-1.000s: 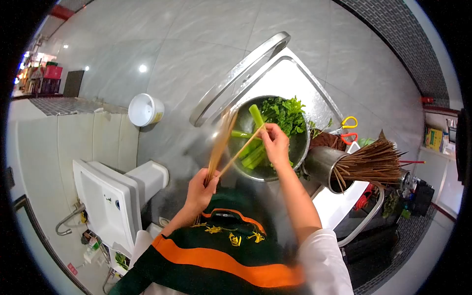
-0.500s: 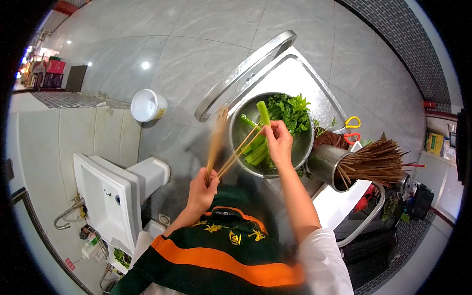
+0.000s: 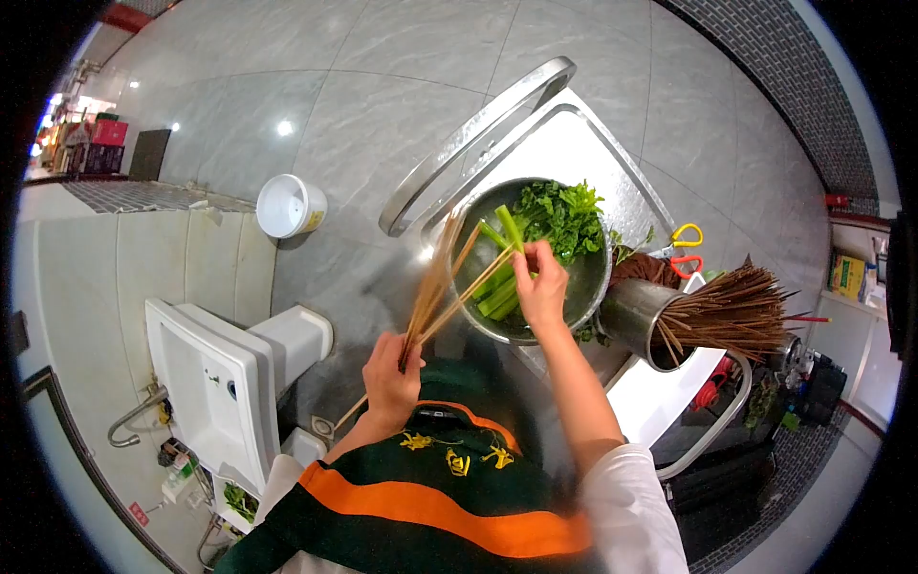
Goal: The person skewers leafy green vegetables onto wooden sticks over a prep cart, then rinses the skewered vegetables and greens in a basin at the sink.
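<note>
Left hand (image 3: pixel 392 376) grips slender wooden skewers (image 3: pixel 422 320); right hand (image 3: pixel 542 287) pinches a celery stalk (image 3: pixel 509 227) over the round metal bowl (image 3: pixel 586 285) at the surface's (image 3: pixel 550 143) rim.

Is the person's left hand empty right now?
No, the left hand grips a bundle of thin sticks, which fan out beside the metal bowl of greens.

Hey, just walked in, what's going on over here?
The person's left hand holds a bundle of thin tan sticks. The right hand pinches a cut bright-green stalk over a round silver metal bowl of leafy greens and more stalks; a few sticks angle toward that hand. Whether they pierce the stalk isn't clear.
</note>
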`<state>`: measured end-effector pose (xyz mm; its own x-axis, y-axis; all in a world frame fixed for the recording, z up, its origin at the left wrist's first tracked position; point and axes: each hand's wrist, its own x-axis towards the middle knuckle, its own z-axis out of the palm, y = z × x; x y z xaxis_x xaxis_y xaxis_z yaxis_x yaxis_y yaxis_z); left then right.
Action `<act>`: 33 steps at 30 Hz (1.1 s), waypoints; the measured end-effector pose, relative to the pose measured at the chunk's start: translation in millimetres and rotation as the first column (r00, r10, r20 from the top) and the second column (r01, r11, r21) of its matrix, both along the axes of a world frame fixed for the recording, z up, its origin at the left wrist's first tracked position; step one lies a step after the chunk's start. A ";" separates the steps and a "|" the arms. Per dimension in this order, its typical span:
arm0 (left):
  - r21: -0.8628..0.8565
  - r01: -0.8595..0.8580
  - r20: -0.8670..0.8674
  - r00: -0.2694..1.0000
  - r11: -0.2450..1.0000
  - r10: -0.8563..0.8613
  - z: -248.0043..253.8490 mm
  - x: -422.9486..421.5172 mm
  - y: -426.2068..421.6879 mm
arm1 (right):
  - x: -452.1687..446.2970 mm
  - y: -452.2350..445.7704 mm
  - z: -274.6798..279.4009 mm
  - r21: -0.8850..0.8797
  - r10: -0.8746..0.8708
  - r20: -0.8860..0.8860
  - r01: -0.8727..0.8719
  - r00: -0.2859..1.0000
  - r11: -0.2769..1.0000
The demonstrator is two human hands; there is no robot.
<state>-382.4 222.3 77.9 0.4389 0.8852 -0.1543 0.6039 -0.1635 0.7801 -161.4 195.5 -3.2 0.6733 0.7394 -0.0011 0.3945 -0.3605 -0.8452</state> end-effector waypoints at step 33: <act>-0.204 -0.007 0.093 0.995 0.979 0.026 -10.0 -12.8 0.5 | -14.4 -4.0 -0.4 -0.005 0.088 0.085 -0.088 0.993 0.996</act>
